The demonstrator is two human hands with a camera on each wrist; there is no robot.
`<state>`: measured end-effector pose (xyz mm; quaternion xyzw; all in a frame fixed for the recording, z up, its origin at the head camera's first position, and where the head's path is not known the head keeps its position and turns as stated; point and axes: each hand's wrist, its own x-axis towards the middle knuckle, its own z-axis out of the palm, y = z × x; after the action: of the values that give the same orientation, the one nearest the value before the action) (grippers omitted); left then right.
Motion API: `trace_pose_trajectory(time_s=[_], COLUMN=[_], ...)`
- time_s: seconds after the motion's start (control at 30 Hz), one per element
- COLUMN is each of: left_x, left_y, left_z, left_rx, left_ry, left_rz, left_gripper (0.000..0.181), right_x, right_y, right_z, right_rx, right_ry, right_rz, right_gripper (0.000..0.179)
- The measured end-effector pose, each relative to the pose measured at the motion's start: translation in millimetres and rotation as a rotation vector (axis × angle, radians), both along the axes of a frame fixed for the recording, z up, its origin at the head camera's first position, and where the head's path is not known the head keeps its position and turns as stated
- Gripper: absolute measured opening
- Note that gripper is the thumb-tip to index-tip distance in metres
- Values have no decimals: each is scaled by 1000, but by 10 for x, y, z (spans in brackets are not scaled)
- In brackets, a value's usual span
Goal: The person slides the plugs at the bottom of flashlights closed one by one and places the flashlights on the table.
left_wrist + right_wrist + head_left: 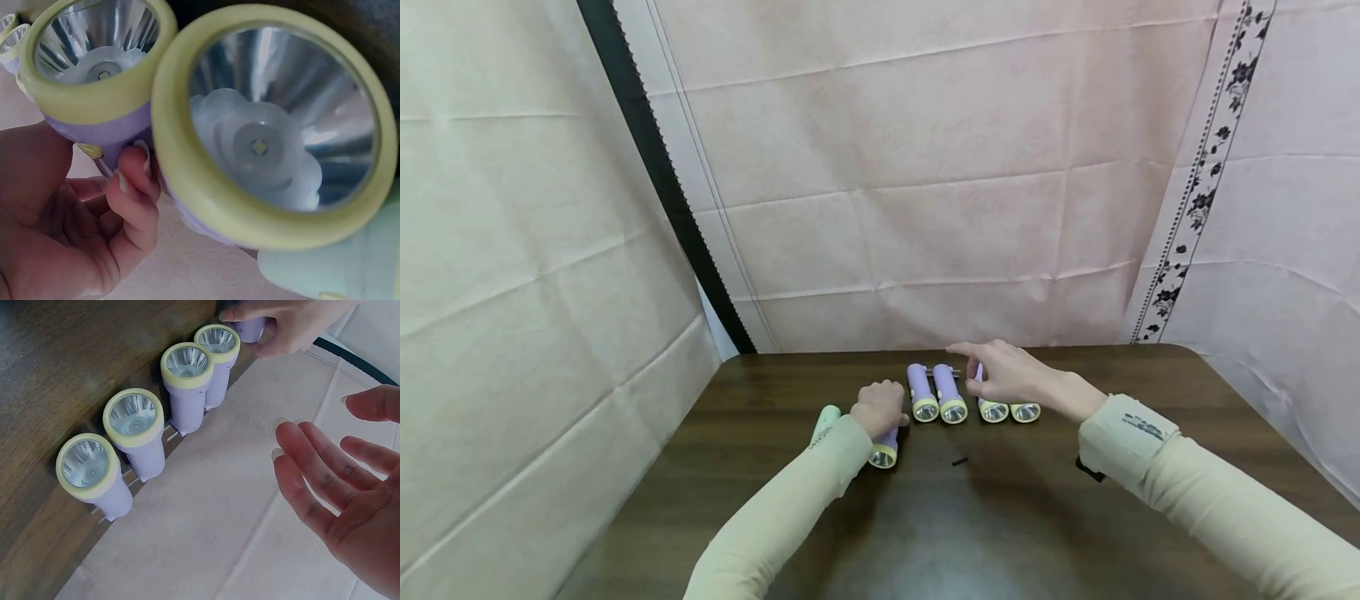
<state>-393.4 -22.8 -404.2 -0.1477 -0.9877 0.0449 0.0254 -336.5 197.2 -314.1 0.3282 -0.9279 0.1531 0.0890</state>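
Observation:
My left hand (880, 408) grips a purple flashlight (883, 457) with a pale yellow rim, left of the table's middle. Close up in the left wrist view, fingers and thumb pinch the purple body of one flashlight (100, 128). Beside it is another yellow-rimmed flashlight (275, 234). A mint-green flashlight (826, 419) lies left of that hand, partly covered by the sleeve. My right hand (1011, 372) hovers over two flashlights of the row, partly hiding them; its loosely bent fingers hold nothing. Two more purple flashlights (921, 390) lie between the hands.
Metal prongs (172, 434) stick out from the sides of the flashlights. A small black piece (959, 461) lies on the dark wooden table (925, 533) in front of the row. Pale cloth (887, 167) hangs behind the table's far edge and along both sides.

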Motion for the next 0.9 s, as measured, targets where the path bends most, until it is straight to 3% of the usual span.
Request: trace_pose_trajectory(time_s=[0.37,0.67,0.9], left_x=[31,58,45], left_y=[7,-38,-29], left_z=[-6,51,28], left_rx=[-30,-29,-30], left_ry=[2,-52,-49], left_rz=[12,60,36], left_gripper=[39,39,44], right_x=[-1,-16,-1], right_y=[-4,-53,-18], right_z=[-25,-27,-39], right_rx=[-8,-8,-12], right_ry=[-14,-10,-18], right_rz=[-8,-4,0], right_gripper=[57,53,52])
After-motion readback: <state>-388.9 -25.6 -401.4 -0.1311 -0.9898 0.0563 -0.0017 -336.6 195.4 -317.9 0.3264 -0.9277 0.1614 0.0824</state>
